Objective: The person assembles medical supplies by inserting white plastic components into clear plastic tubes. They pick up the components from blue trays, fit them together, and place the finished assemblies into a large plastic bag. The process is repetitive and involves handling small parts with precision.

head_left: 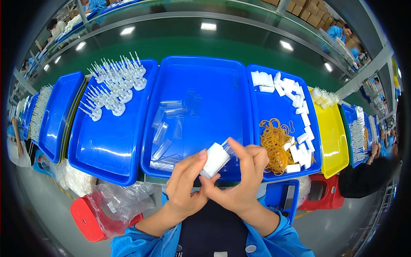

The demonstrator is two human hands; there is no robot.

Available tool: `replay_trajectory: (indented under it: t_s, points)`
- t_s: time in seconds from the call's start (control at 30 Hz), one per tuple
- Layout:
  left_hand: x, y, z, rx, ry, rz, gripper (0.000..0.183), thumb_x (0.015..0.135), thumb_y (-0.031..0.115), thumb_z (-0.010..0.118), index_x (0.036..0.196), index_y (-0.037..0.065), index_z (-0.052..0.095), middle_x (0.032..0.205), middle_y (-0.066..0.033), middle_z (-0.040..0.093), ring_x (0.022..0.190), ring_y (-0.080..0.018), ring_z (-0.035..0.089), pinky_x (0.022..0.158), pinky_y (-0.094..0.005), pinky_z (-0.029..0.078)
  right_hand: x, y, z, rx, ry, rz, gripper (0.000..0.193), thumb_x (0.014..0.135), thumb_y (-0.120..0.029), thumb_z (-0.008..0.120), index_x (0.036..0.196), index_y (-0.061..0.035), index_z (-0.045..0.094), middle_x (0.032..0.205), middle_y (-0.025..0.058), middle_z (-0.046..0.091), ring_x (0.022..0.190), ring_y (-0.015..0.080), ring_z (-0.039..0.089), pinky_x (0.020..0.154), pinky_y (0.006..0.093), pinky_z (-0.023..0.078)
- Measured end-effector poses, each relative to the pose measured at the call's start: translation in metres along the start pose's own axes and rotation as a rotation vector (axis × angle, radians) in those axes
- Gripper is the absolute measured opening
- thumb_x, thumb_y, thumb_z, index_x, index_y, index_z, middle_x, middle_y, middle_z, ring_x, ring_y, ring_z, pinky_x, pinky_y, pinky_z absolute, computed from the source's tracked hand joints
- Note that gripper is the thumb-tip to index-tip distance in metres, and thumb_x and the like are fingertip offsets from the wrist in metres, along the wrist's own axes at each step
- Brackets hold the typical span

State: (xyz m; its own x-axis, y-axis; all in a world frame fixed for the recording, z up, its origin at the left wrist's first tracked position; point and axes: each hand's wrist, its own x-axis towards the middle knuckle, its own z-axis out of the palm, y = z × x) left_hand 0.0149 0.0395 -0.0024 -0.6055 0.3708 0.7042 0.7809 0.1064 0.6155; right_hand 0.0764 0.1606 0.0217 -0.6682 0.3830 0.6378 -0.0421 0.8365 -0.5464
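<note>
In front of my chest, over the near edge of the middle blue tray (205, 62), I hold a white rounded block (216, 157) tilted. Clear plastic (226, 146) shows at its upper end and along its lower edge, apparently a sleeve around it. My left hand (185, 184) grips the block from the left, fingertips on its side. With index finger at the upper end and thumb near the lower end, my right hand (242, 182) spans it lengthwise. Several clear plastic sleeves (160, 133) lie loose in the left part of the tray.
The right blue tray holds white blocks (306, 120) and a heap of tan rubber bands (274, 147). White thin-stemmed parts (113, 85) stand in the left blue tray. Beyond are a yellow tray (332, 141) and stacked trays (60, 115). Red stools (87, 218) flank me; people work nearby.
</note>
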Motion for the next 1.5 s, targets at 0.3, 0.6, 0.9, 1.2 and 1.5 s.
replay_trajectory:
  t_s: [0.3,0.6,0.9,1.2,1.5]
  points:
    - [0.008,-0.017,-0.030,0.038,0.103,-0.071,0.051,0.071,0.001,0.080,0.118,-0.005,0.060,0.109,-0.0218,0.062,0.098,-0.0318,0.064,0.078,-0.0324,0.056,0.021,-0.004,0.008,0.256,-0.187,-0.041,0.073,0.066,-0.037,0.081,0.125,-0.0004,0.057,0.103,0.0115,0.056,0.094,0.0263,0.053,0.085,0.0389,0.036]
    - [0.009,-0.031,-0.061,-0.464,0.364,-0.350,0.055,0.087,0.002,0.065,0.136,-0.004,0.041,0.123,-0.0190,0.055,0.101,-0.0270,0.064,0.068,-0.0299,0.059,0.026,-0.010,0.039,0.258,-0.587,-0.167,0.022,0.079,-0.001,0.063,0.100,-0.0046,0.069,0.102,0.0115,0.061,0.092,0.0294,0.059,0.078,0.0364,0.048]
    - [0.012,-0.029,-0.057,-0.676,0.324,-0.449,0.046,0.091,0.011,0.060,0.131,-0.004,0.043,0.123,-0.0201,0.057,0.104,-0.0283,0.064,0.078,-0.0355,0.060,0.026,0.016,0.018,-0.063,-0.479,-0.121,0.009,0.077,-0.009,0.067,0.085,-0.0058,0.066,0.086,0.0057,0.060,0.079,0.0262,0.058,0.071,0.0374,0.047]
    - [0.008,-0.022,-0.050,-0.640,0.148,-0.376,0.043,0.085,-0.001,0.064,0.125,-0.005,0.051,0.126,-0.0184,0.051,0.113,-0.0207,0.054,0.094,-0.0310,0.046,0.026,0.025,0.002,0.302,-0.401,0.136,0.025,0.077,0.000,0.069,0.101,-0.0019,0.064,0.095,0.0098,0.062,0.086,0.0237,0.064,0.076,0.0325,0.051]
    - [0.010,-0.003,-0.034,-0.620,-0.012,-0.428,0.040,0.082,0.005,0.069,0.119,-0.004,0.056,0.124,-0.0190,0.052,0.115,-0.0246,0.054,0.099,-0.0349,0.042,0.013,0.032,-0.019,1.013,-0.293,0.437,0.021,0.086,0.008,0.060,0.107,0.0051,0.061,0.110,0.0113,0.055,0.102,0.0184,0.061,0.090,0.0297,0.049]
